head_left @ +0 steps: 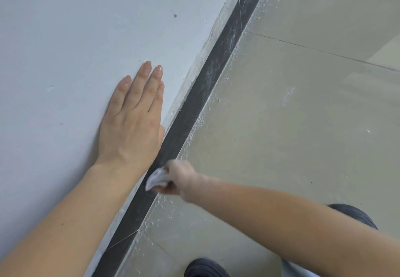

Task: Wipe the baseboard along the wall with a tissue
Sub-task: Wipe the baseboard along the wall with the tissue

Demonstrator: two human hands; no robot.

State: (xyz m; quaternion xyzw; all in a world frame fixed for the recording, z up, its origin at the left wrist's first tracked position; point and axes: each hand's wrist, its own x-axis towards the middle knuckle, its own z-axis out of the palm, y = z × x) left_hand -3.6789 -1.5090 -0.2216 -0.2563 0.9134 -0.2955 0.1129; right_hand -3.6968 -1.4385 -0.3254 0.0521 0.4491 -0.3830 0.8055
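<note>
A dark baseboard (207, 77) runs diagonally from the lower left to the upper right, between the pale wall and the floor. White dust streaks show on its upper stretch. My right hand (181, 179), blurred by motion, is shut on a crumpled white tissue (154, 178) that presses against the baseboard. My left hand (132, 120) lies flat on the wall just above the baseboard, fingers together and extended, holding nothing.
The wall (65, 38) fills the left side. Greenish floor tiles (292, 125) with white specks along the baseboard edge fill the right. A dark shoe (203, 269) shows at the bottom edge, and a dark-clothed knee (355, 215) at the lower right.
</note>
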